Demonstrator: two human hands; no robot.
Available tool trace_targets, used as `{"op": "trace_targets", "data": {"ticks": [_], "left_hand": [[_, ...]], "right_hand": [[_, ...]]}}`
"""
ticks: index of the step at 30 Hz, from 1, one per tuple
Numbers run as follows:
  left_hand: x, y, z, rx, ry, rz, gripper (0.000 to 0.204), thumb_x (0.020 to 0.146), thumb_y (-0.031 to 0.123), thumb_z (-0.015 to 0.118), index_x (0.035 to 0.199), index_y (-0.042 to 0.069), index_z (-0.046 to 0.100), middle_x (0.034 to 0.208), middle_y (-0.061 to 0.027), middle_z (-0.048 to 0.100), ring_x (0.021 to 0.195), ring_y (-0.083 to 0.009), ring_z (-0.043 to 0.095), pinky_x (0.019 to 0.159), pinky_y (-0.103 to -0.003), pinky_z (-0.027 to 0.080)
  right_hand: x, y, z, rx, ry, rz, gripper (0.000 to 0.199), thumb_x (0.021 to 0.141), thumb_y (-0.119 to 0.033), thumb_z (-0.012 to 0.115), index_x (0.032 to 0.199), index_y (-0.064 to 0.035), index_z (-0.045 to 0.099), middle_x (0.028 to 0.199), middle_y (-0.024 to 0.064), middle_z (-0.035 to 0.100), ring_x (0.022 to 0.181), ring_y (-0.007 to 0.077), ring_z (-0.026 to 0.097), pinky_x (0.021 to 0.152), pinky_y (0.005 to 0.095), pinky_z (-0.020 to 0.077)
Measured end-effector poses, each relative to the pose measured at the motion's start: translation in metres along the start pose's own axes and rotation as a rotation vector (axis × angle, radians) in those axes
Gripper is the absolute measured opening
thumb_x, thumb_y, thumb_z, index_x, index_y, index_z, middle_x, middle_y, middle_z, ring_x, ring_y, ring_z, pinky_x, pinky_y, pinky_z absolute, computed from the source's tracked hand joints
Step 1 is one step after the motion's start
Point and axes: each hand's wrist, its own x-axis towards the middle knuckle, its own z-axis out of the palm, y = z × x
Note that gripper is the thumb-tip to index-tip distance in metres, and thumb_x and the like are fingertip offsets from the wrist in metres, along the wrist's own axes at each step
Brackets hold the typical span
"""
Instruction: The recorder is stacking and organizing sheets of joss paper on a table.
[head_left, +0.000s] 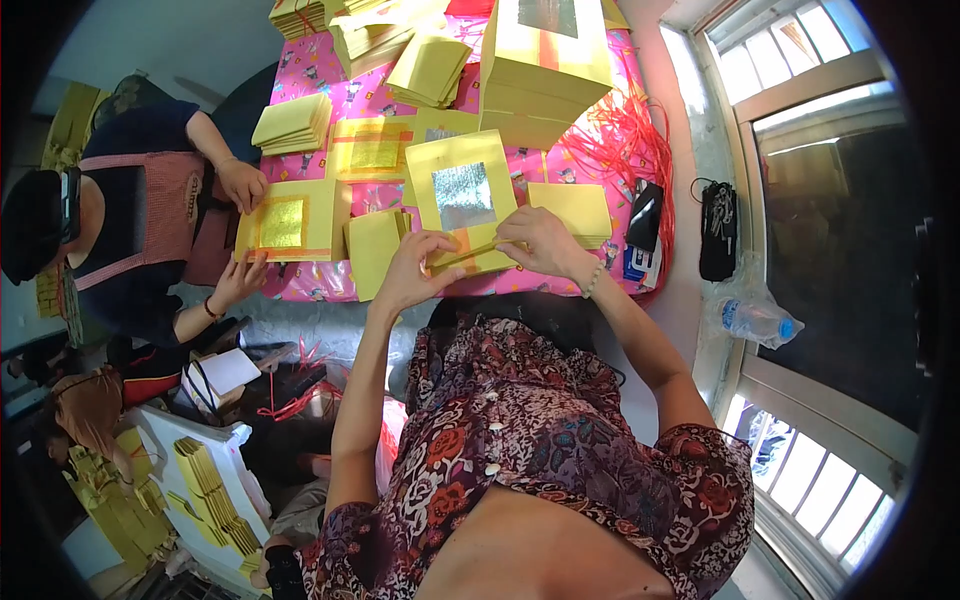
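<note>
A yellow sheet of joss paper (430, 175) with a silver foil square lies in front of me on the table. Its near edge is turned up into a narrow fold. My left hand (412, 268) pinches that fold at its left end, thumb along the crease. At the right end, the fingers of my right hand (538, 240) press on the same fold. Folded yellow papers (377, 250) sit close by my left hand, and another folded stack (572, 212) lies just beyond my right wrist.
A tall block of joss paper (545, 85) stands at the back. Red strings (630, 135) hang over the table's right edge, near a black phone-like object (645, 215). On the left a co-worker (140, 200) handles gold-foil paper (290, 222). A plastic bottle (762, 320) lies on the windowsill.
</note>
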Motion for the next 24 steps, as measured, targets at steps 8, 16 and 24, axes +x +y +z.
{"op": "trace_targets", "data": {"ticks": [8, 16, 24], "left_hand": [[0.029, -0.035, 0.007, 0.125, 0.043, 0.271, 0.032, 0.072, 0.014, 0.078, 0.104, 0.010, 0.071, 0.117, -0.0100, 0.066, 0.111, -0.0292, 0.053, 0.100, -0.041, 0.042], [0.047, -0.039, 0.034, -0.068, -0.082, -0.036, 0.022, 0.084, 0.014, 0.071, 0.104, 0.004, 0.071, 0.094, -0.0116, 0.071, 0.081, -0.0227, 0.065, 0.072, -0.033, 0.052], [0.058, -0.034, 0.049, -0.013, 0.125, -0.087, 0.035, 0.085, 0.025, 0.071, 0.111, 0.003, 0.063, 0.093, -0.0119, 0.071, 0.086, -0.0226, 0.070, 0.072, -0.034, 0.053]], "right_hand": [[-0.013, -0.003, -0.008, 0.284, 0.078, 0.140, 0.015, 0.086, -0.015, 0.070, 0.095, -0.0026, 0.069, 0.089, 0.0108, 0.068, 0.087, 0.0269, 0.065, 0.079, 0.0376, 0.0507], [-0.052, 0.022, 0.024, 0.548, 0.313, 0.410, 0.031, 0.083, -0.026, 0.074, 0.104, -0.0035, 0.068, 0.089, 0.0115, 0.068, 0.079, 0.0231, 0.066, 0.069, 0.0335, 0.0515], [-0.030, 0.042, 0.046, 0.306, 0.459, 0.669, 0.036, 0.088, -0.038, 0.068, 0.097, -0.0032, 0.068, 0.065, 0.0110, 0.059, 0.058, 0.0230, 0.059, 0.056, 0.0363, 0.0457]]}}
